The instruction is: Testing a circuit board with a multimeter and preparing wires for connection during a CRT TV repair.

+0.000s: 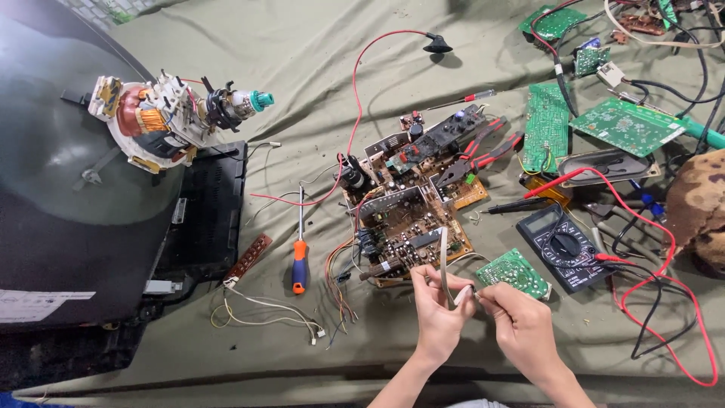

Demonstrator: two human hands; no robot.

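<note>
seen from the head camera, a thin pale strip [444, 257] is pinched upright in the left hand [438, 313], its fingers closed narrowly around the lower end. a small whitish piece [464, 294] is gripped between the fingertips of the right hand [521, 325], touching the strip's base. both hands are held just below a brown circuit board [408, 219] laid on an olive cloth [317, 60]. a small green board [515, 272] lies just beside the right hand, and a black multimeter [563, 247] with red leads is set near it. an orange-handled screwdriver [300, 261] rests to the left, and a picture tube [68, 174] is placed at the far left.
</note>
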